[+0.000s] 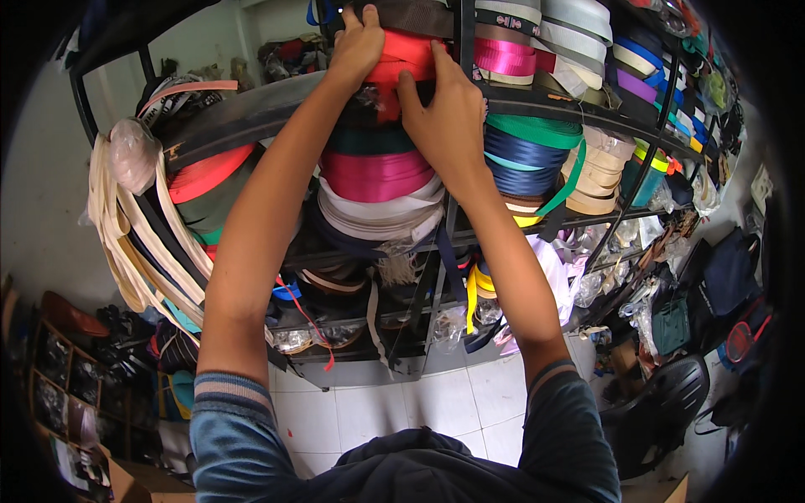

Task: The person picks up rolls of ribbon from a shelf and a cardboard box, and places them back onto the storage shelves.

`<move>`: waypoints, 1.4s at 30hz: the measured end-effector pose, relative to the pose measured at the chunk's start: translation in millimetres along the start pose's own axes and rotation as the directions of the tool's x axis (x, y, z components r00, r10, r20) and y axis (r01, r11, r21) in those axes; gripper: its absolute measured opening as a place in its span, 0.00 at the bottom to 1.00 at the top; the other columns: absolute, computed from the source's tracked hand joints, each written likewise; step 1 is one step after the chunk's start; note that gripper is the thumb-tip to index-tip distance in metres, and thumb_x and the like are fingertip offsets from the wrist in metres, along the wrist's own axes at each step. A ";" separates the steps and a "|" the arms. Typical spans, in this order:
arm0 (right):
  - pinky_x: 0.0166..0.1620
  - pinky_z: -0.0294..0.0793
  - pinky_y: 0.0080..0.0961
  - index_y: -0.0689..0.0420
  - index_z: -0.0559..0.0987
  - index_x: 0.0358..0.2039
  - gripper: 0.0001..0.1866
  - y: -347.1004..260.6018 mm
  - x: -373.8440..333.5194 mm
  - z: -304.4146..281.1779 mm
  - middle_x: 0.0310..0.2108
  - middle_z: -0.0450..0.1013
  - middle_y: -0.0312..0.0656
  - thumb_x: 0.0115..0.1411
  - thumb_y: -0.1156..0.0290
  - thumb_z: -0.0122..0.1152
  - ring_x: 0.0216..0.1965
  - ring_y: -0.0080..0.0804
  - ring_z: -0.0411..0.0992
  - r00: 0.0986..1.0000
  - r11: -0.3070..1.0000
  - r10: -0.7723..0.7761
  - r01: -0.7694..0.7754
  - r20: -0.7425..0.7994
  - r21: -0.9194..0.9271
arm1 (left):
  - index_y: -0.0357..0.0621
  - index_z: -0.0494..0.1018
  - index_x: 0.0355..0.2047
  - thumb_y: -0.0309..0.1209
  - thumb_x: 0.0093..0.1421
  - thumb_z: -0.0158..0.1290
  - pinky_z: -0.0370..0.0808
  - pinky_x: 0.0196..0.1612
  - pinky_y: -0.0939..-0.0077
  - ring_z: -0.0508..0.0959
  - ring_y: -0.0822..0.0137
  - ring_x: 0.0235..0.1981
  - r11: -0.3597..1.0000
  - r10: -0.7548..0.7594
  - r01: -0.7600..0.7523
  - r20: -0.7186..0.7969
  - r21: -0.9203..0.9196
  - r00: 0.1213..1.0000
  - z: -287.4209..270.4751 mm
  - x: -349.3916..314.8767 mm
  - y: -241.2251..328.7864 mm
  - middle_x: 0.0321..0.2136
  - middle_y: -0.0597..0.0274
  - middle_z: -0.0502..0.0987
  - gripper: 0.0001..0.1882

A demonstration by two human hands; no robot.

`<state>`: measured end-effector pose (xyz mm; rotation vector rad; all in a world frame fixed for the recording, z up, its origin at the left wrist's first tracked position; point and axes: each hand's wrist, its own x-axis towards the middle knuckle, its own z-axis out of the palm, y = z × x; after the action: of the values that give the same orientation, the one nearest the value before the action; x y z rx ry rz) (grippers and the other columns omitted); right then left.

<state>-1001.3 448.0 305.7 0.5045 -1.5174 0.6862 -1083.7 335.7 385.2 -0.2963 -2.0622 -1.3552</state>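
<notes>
At the top middle, a red roll of webbing (406, 57) sits on the upper rack shelf, with a red end hanging down over the shelf's edge. My left hand (359, 49) grips the roll's left side, its fingers reaching over the top. My right hand (444, 107) holds the right side, with the index finger on the upper layers and the thumb lower on the front. Above it lies a dark brown roll (417, 17). Directly below the hands, on the lower shelf, are a magenta roll (377, 175) and white rolls (381, 214).
The black metal rack (226, 126) has a post right of the red roll. Green strap (537, 130) hangs in a loop beside my right forearm. Cream straps (113, 201) drape at the left. A black chair (662, 411) stands on the tiled floor (436, 402) at lower right.
</notes>
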 end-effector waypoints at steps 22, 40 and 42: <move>0.54 0.64 0.34 0.64 0.73 0.45 0.16 -45.8 -140.3 -46.6 0.50 0.69 0.51 0.54 0.78 0.55 0.51 0.46 0.68 0.945 0.775 0.037 -0.233 0.326 0.588 | 0.37 0.60 0.56 0.35 0.65 0.47 0.59 0.57 0.74 0.67 0.67 0.52 0.926 0.238 -0.258 -0.102 -0.274 0.966 -107.7 -244.0 -50.7 0.50 0.55 0.69 0.23; 0.46 0.71 0.25 0.65 0.68 0.48 0.13 -397.0 -417.8 -228.4 0.44 0.72 0.46 0.63 0.77 0.48 0.41 0.32 0.75 -0.009 0.092 -0.706 -0.993 0.708 0.078 | 0.34 0.69 0.45 0.28 0.64 0.48 0.71 0.48 0.72 0.76 0.66 0.43 0.713 -0.466 0.613 -0.883 -0.341 0.051 -246.4 -882.0 52.1 0.40 0.53 0.77 0.12; 0.47 0.72 0.27 0.66 0.67 0.49 0.13 -454.9 -428.6 -264.1 0.45 0.71 0.48 0.64 0.76 0.45 0.41 0.34 0.74 -0.038 0.061 -0.801 -0.998 0.598 0.018 | 0.35 0.70 0.42 0.27 0.64 0.48 0.69 0.48 0.74 0.75 0.69 0.42 0.727 -0.399 0.602 -0.917 -0.330 -0.020 -259.5 -924.1 83.2 0.38 0.57 0.77 0.09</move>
<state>-468.3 262.0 -70.6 2.6660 -2.2247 2.4067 -231.5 286.8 -61.6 1.3102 -1.0271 -1.1448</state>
